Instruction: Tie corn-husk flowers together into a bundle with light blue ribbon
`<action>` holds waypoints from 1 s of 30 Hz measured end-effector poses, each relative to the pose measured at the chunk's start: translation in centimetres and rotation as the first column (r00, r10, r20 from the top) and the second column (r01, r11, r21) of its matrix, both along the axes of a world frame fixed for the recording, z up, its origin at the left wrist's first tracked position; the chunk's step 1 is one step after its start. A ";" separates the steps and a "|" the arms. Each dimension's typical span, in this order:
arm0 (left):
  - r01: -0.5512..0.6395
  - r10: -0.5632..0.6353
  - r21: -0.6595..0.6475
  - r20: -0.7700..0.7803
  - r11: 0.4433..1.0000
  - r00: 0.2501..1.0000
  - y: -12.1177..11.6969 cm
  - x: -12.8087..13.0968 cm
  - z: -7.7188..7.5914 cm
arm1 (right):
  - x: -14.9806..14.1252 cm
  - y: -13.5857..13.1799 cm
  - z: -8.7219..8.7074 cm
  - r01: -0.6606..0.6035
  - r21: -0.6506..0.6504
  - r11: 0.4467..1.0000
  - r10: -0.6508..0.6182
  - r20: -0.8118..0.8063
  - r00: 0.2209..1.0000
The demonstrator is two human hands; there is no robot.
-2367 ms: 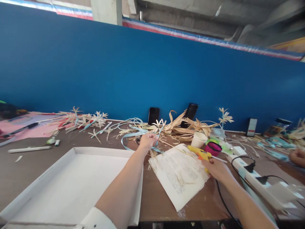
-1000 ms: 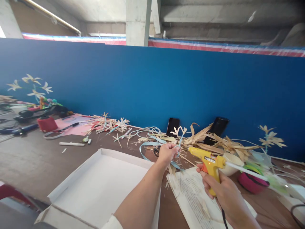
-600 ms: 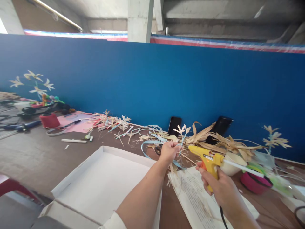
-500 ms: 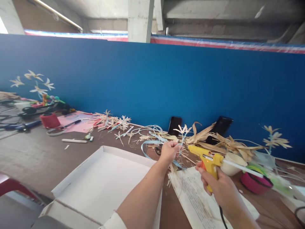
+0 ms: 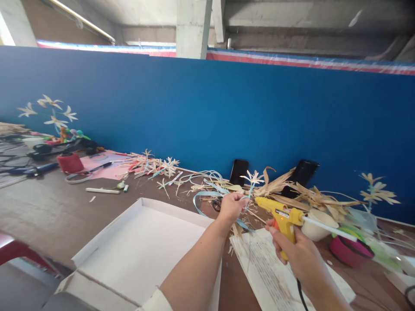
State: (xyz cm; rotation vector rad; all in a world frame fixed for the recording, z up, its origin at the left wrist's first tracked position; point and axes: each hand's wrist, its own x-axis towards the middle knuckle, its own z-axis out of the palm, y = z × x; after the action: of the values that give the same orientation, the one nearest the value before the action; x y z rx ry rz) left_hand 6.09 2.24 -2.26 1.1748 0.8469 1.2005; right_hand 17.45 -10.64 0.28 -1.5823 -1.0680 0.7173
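Note:
My left hand (image 5: 232, 207) pinches the light-blue stem of a handmade flower (image 5: 253, 178), whose cream petals spread upright above my fingers. In my right hand (image 5: 292, 246) is a yellow hot glue gun (image 5: 281, 214), with a white glue stick out of its back and a small orange light lit. The gun's nozzle points left, close to the flower stem; whether they touch I cannot tell. Light-blue ribbon (image 5: 198, 203) curls on the table behind my left hand. Under the gun lies a printed sheet (image 5: 264, 263) with scraps on it.
An open white box (image 5: 139, 250) lies front left. Dried husks (image 5: 275, 185), two black phones (image 5: 239, 172), a cream cup (image 5: 316, 224) and a pink roll (image 5: 352, 250) stand along the back and right. Another flower arrangement (image 5: 53, 114) is far left. A blue partition (image 5: 201, 112) closes off the back.
The flower has turned slightly, its petals now facing a little more to the right. Both hands keep their holds, and the view has shifted slightly.

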 end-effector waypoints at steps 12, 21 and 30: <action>-0.005 0.007 0.033 -0.039 0.999 0.999 0.1 0.0 -0.2 | -0.4 -0.3 0.7 0.026 -0.048 0.999 -0.021 0.083 0.996; 0.011 -0.012 0.027 0.032 1.000 0.999 0.0 0.1 0.0 | -0.3 -0.3 0.7 0.028 -0.065 0.997 -0.021 0.101 0.995; 0.002 -0.002 0.016 0.010 1.000 1.000 0.1 0.1 0.0 | -0.1 0.0 0.2 0.039 -0.029 0.999 -0.037 0.087 0.996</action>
State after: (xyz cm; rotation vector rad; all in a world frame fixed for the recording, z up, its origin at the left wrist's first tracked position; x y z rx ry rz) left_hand 6.16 2.32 -2.28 1.1808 0.8296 1.2124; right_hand 17.33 -10.68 0.47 -1.6683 -1.0909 0.6476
